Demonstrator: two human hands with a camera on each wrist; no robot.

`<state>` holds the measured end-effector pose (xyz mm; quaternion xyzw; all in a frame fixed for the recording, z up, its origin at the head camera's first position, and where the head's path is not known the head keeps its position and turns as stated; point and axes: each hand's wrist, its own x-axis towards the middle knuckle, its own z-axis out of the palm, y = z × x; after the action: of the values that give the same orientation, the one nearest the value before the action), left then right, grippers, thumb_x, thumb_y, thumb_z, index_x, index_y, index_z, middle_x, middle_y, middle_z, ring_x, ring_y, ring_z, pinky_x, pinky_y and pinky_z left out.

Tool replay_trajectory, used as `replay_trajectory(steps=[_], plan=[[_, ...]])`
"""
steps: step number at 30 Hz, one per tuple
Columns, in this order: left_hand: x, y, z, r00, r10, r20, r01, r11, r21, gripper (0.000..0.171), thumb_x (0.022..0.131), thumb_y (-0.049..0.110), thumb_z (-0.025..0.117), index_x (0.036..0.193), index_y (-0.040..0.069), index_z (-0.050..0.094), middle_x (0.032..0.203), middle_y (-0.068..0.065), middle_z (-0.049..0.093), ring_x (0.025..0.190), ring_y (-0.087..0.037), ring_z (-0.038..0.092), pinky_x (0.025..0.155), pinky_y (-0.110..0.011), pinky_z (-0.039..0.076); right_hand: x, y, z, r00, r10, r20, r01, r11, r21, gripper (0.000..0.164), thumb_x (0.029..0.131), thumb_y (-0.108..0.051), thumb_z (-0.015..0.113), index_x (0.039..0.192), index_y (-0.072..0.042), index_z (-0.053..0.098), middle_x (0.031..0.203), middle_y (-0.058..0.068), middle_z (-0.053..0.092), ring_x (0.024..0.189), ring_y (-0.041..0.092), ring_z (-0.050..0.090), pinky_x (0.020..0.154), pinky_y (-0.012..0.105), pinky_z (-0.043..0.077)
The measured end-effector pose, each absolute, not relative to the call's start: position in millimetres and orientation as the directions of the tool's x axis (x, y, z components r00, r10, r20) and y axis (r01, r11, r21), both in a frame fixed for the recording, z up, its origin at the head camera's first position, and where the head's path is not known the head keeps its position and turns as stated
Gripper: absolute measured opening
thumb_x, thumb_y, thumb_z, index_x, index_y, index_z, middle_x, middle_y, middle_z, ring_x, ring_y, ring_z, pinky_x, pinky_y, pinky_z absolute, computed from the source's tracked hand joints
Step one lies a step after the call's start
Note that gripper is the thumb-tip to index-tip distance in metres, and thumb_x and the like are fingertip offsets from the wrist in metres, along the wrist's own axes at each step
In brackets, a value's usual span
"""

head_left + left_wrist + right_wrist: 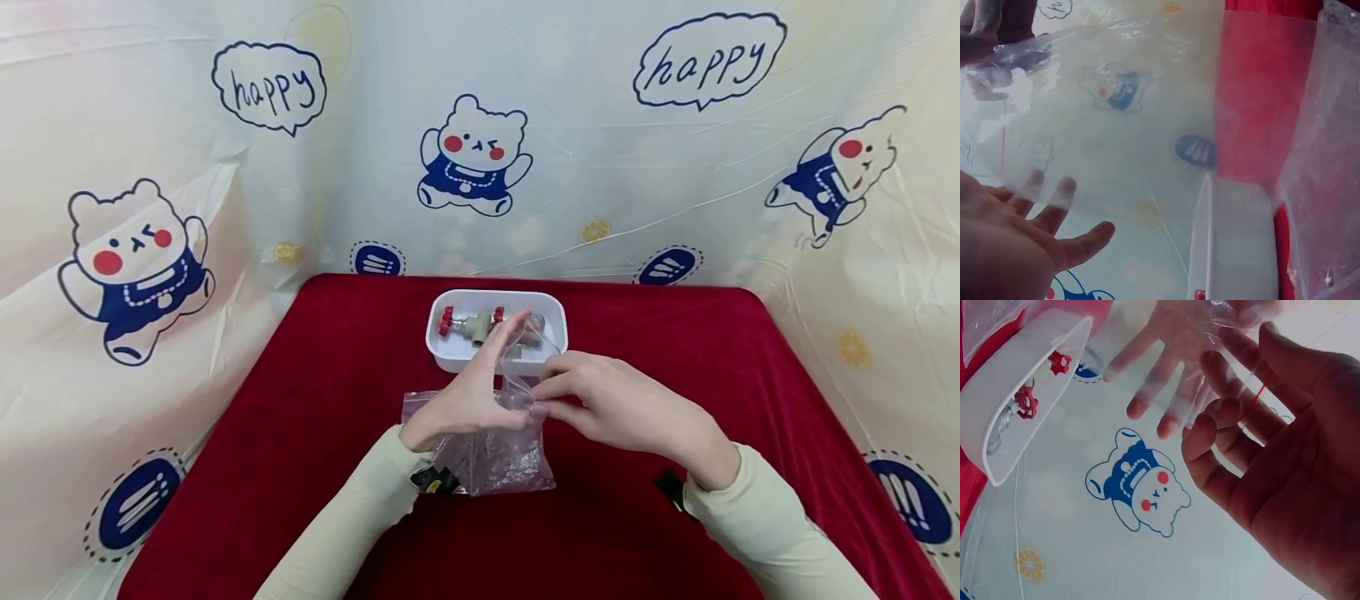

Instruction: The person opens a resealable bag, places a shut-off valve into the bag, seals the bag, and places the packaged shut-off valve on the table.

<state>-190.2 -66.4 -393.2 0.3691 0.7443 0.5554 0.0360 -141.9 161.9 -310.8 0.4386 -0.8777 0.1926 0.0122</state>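
A clear zip bag [1147,112] with a red line by its mouth is held up between the two hands. My right hand [622,400] pinches the bag's edge between thumb and fingers, near the red line in the right wrist view. My left hand [476,396] has its fingers straight and spread against the film, with the thumb close to the right fingertips. Through the plastic, the left fingers [1147,394] show in the right wrist view. Below the hands, more clear plastic bags [517,467] lie on the table, partly hidden by the left hand and wrist.
A white tray [442,360] stands just beyond the hands. Inside are valves with red handwheels [447,322] and grey-green bodies, partly covered by the left fingers. Red cloth [337,350] covers the table, and a printed curtain [570,208] hangs around its back and sides.
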Motion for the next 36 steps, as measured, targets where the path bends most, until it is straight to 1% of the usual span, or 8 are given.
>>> replay_trajectory(steps=[2,6,9,16,24,29,32,36], plan=[[-188.8,-67.8,-394.0,-0.728,0.6,0.333,0.476,0.092,0.874,0.125,0.073,0.049,0.091,0.169,0.028,0.013,0.169,0.0,0.024,0.154,-0.014,0.024,0.121,-0.056,0.025,-143.2,160.9,-312.0,-0.602,-0.774,0.195,-0.782,0.524,-0.337,0.026,0.095,-0.012,0.08,0.12,-0.019,0.081,0.1,-0.009,0.063,0.082,0.007,0.055,0.073,0.024,0.052],[-187.3,-67.8,-396.6,-0.72,0.606,0.338,0.426,0.001,0.905,0.134,0.071,0.067,0.089,0.17,0.021,0.012,0.169,-0.002,0.025,0.155,-0.017,0.023,0.122,-0.057,0.025,-145.5,158.1,-315.7,-0.566,-0.794,0.222,-0.808,0.48,-0.342,0.044,0.095,0.002,0.075,0.133,-0.02,0.075,0.101,-0.007,0.061,0.081,0.006,0.051,0.072,0.022,0.051],[-186.8,-66.5,-397.9,-0.706,0.609,0.362,0.413,-0.062,0.909,0.135,0.072,0.068,0.088,0.169,0.013,0.011,0.166,-0.007,0.03,0.154,-0.021,0.027,0.121,-0.06,0.025,-146.7,156.2,-318.5,-0.545,-0.801,0.247,-0.824,0.458,-0.334,0.055,0.093,0.01,0.071,0.138,-0.02,0.072,0.103,-0.004,0.061,0.076,0.006,0.05,0.069,0.021,0.05],[-186.8,-67.6,-398.4,-0.705,0.599,0.378,0.424,-0.071,0.903,0.131,0.075,0.069,0.085,0.168,0.011,0.013,0.163,-0.016,0.033,0.153,-0.025,0.03,0.121,-0.059,0.026,-148.1,154.4,-321.8,-0.541,-0.803,0.252,-0.839,0.494,-0.227,0.071,0.087,0.016,0.068,0.144,-0.025,0.067,0.103,-0.003,0.059,0.063,0.007,0.04,0.059,0.023,0.043],[-185.4,-70.8,-404.8,-0.716,0.606,0.347,0.354,-0.113,0.928,0.12,0.079,0.054,0.09,0.167,0.013,0.019,0.16,-0.011,0.038,0.145,-0.036,0.044,0.111,-0.058,0.042,-150.1,152.5,-324.2,-0.528,-0.801,0.283,-0.849,0.485,-0.211,0.052,0.09,0.012,0.071,0.132,-0.02,0.077,0.106,-0.001,0.067,0.076,0.009,0.055,0.07,0.023,0.052],[-183.4,-69.5,-407.6,-0.732,0.593,0.334,0.314,-0.141,0.939,0.118,0.079,0.047,0.092,0.167,0.014,0.02,0.157,-0.01,0.039,0.142,-0.035,0.046,0.11,-0.044,0.046,-150.2,150.6,-322.2,-0.546,-0.793,0.271,-0.835,0.488,-0.254,0.042,0.093,0.001,0.077,0.132,-0.016,0.076,0.122,0.002,0.071,0.09,0.012,0.066,0.079,0.027,0.058],[-185.7,-71.6,-408.1,-0.753,0.571,0.326,0.295,-0.151,0.944,0.111,0.08,0.032,0.092,0.165,0.012,0.023,0.154,-0.012,0.041,0.139,-0.034,0.049,0.109,-0.045,0.048,-151.5,149.7,-318.6,-0.558,-0.765,0.323,-0.819,0.444,-0.364,0.042,0.093,-0.002,0.077,0.134,-0.014,0.075,0.132,0.004,0.069,0.096,0.013,0.067,0.077,0.028,0.058],[-191.0,-79.2,-406.2,-0.782,0.518,0.345,0.316,-0.148,0.937,0.104,0.08,0.023,0.091,0.162,0.009,0.027,0.152,-0.017,0.043,0.14,-0.036,0.048,0.114,-0.058,0.039,-167.1,151.5,-308.3,-0.641,-0.61,0.466,-0.751,0.374,-0.545,0.038,0.092,0.004,0.069,0.126,-0.012,0.077,0.118,0.003,0.072,0.083,0.014,0.062,0.066,0.03,0.054]])
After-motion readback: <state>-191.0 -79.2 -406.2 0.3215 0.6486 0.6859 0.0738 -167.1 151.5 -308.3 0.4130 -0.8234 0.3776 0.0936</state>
